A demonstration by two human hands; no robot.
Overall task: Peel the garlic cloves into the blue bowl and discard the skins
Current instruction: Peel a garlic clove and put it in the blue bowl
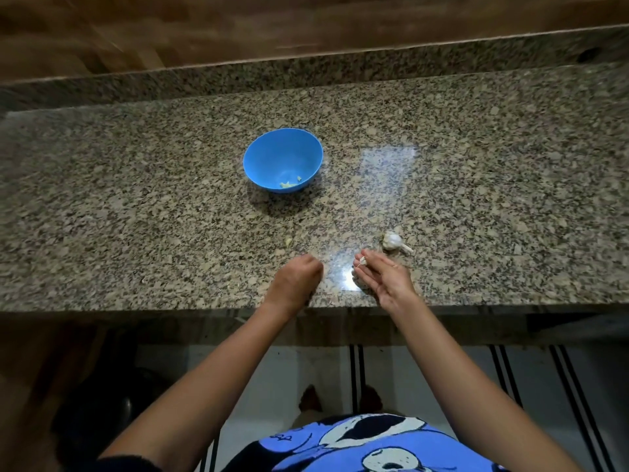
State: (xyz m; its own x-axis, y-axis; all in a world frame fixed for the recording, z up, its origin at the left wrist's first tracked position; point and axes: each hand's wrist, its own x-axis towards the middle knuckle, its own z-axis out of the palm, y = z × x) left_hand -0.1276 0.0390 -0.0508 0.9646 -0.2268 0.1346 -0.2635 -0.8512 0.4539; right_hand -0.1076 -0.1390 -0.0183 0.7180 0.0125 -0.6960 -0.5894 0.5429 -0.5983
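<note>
On the granite counter the blue bowl sits back, leaving us working room on its near side. Our left hand curls, and we cannot tell if it holds anything. Our right hand, beside the garlic bulb kept within reach nearer and right of the bowl, pinches a small clove, likely for peeling.

Bowl on counter, garlic bulb nearer and to its right, cloves in bowl

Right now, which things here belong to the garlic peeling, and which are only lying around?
Job: blue bowl, peeled pieces inside it, garlic bulb, clove pinched by right hand.
Just there: granite counter, striped floor.
</note>
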